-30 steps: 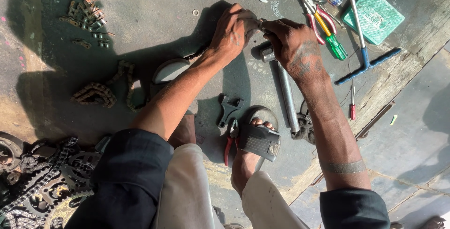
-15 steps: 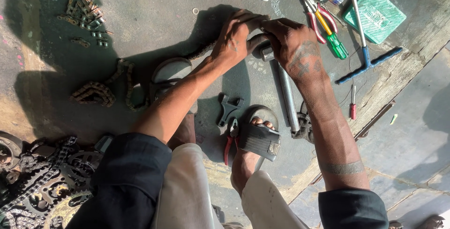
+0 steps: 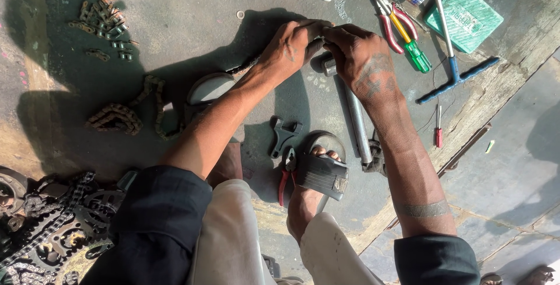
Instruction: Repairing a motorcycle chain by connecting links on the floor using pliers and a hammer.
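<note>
The left hand point(image 3: 291, 46) and right hand point(image 3: 361, 57) meet over the grey floor point(image 3: 192, 23), fingers pinched together on one end of a dark roller chain point(image 3: 248, 63). The chain trails back under the left wrist toward a round metal disc point(image 3: 210, 87). Whether a tool sits between the fingertips cannot be told.

For this step, judged from the hold:
- keep both grips close, so the link stays aligned
- keep the chain flat on the floor

A steel pipe point(image 3: 356, 116), smooth and cylindrical, lies beside the right forearm. Rusty chain pieces point(image 3: 116, 116) lie to the left, coarse and knobbly. Plastic-handled screwdrivers point(image 3: 408, 40) and a blue T-wrench point(image 3: 452, 63) lie beyond
</note>
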